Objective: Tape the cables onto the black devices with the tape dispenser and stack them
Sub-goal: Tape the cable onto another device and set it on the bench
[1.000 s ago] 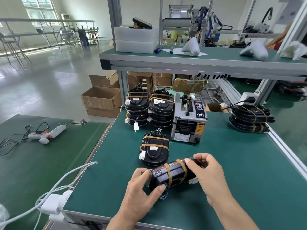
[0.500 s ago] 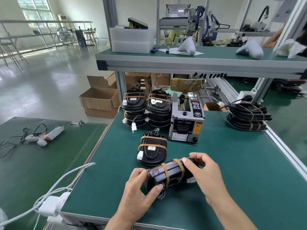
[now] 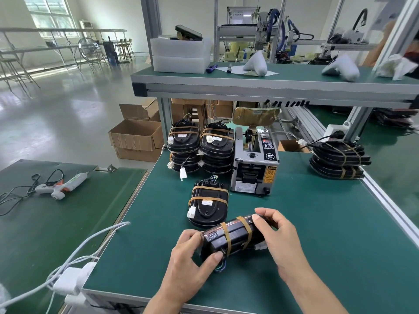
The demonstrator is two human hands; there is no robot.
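- Presently I see my left hand (image 3: 184,261) and my right hand (image 3: 280,242) gripping one black device (image 3: 231,240) between them, near the front edge of the green workbench (image 3: 317,223); whether it touches the mat I cannot tell.
- Left hand: fingers curled over the device's left end, thumb pressed on its near face. Right hand: fingers wrapped round the right end, thumb on top.
- Two bands of tan tape (image 3: 226,239) cross the held device; a white connector (image 3: 260,247) shows at its right, beside the right palm, and coloured wires (image 3: 221,267) show beneath its left end.
- Just behind it, a second taped device (image 3: 208,203) lies flat on the mat.
- Behind that, two stacks of taped devices (image 3: 200,148) stand side by side, touching the left of the tape dispenser (image 3: 255,163).
- Well apart, at the right edge, a further stack (image 3: 339,160) rests.
- On the left table lies a glue gun (image 3: 60,185) with its cord.
- White cables (image 3: 90,245) trail over the bench's front left corner.
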